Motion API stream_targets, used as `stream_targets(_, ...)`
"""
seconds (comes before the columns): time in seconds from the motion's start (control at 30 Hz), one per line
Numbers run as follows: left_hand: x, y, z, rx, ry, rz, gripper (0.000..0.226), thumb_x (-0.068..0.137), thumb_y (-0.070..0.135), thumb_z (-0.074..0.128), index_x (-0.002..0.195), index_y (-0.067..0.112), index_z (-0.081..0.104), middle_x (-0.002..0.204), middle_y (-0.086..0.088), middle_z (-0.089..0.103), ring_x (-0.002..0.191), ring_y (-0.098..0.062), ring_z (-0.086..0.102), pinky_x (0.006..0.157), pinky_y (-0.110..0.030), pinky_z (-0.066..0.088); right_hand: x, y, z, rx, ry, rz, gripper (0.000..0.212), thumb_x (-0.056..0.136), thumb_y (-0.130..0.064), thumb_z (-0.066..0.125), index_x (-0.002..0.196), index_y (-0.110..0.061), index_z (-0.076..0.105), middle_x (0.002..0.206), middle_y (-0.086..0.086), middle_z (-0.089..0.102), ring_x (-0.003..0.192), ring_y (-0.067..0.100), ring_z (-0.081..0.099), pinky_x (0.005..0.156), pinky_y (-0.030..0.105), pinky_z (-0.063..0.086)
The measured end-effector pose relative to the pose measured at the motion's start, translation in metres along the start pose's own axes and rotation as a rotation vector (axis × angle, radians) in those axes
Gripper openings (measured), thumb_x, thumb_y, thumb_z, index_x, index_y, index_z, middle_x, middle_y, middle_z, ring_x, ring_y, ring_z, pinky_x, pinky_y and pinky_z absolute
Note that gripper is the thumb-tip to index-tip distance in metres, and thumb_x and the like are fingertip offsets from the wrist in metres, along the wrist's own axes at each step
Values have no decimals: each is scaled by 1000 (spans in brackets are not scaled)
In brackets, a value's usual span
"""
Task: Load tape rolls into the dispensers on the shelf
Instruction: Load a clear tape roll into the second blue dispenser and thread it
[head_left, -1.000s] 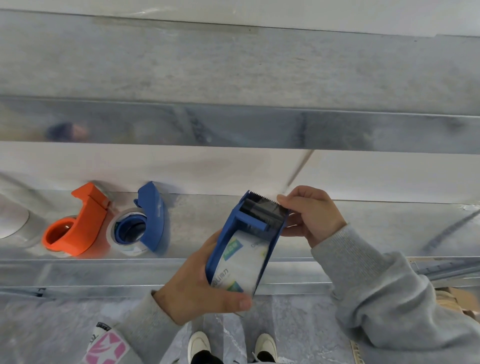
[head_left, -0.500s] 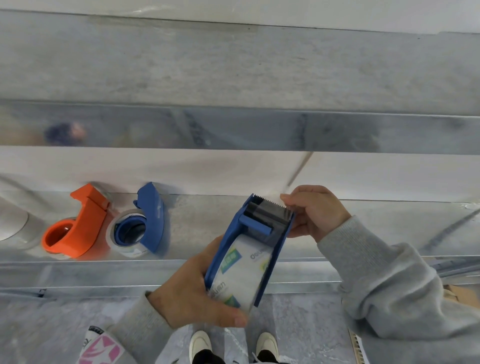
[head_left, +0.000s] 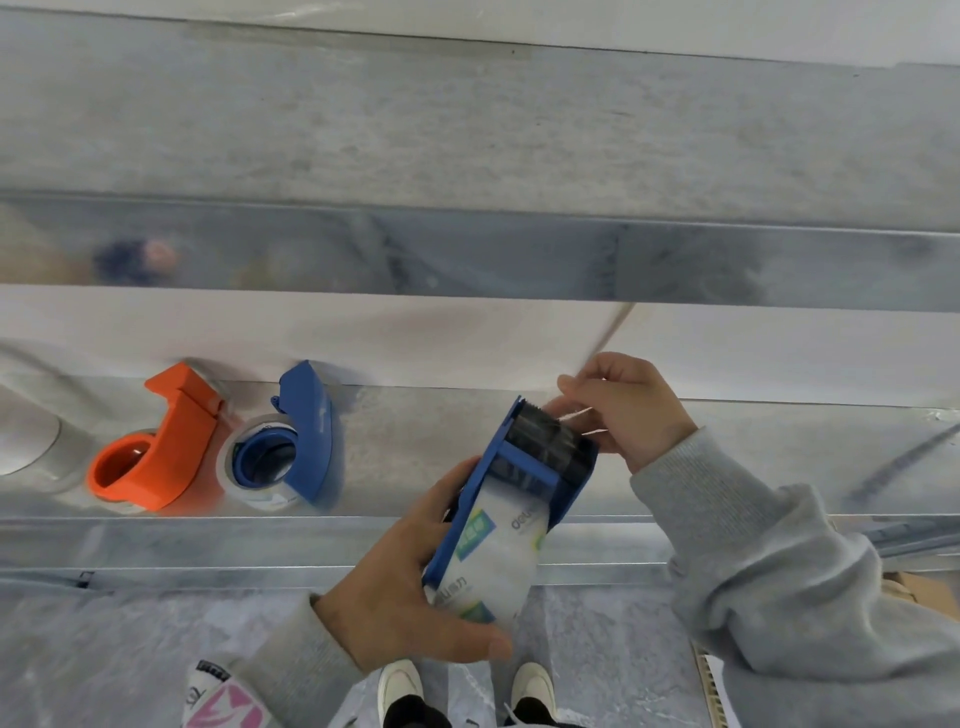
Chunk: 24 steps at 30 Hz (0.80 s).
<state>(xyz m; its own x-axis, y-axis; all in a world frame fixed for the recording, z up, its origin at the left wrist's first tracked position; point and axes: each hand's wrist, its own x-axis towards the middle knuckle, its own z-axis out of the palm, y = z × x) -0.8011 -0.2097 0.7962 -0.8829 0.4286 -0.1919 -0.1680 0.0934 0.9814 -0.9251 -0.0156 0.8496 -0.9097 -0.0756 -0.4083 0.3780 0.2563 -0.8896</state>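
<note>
galvanised metal shelf (head_left: 467, 140) against a white wall (head_left: 727, 31); grey marbled floor (head_left: 104, 649) below.

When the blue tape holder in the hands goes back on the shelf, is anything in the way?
Nothing visible blocks it. The shelf is bare just behind the held dispenser, which the left hand grips. The orange dispenser and the blue dispenser sit well off to the left.

left hand (head_left: 410, 587): gripping | right hand (head_left: 631, 410): fingers seemingly pinched
</note>
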Motion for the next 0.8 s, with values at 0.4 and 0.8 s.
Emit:
stream_targets(0.4,-2,-11,1,-70,-28,44,116,57,-25,76,144,19,13,131,6,57,118,-10,58,87,-23,53,6,7,2,126,66,33,24,87,-10,60,65,-11,51,60,8,66,55,21,60,56,31,49)
stream_targets(0.8,-6,-23,8,-74,30,-28,83,45,42,91,112,4,60,95,3,74,95,-6,68,84,-25,54,7,6,2,381,75,90,22,90,-5,53,69,-8,48,50,5,55,42,16,58,41,24,48)
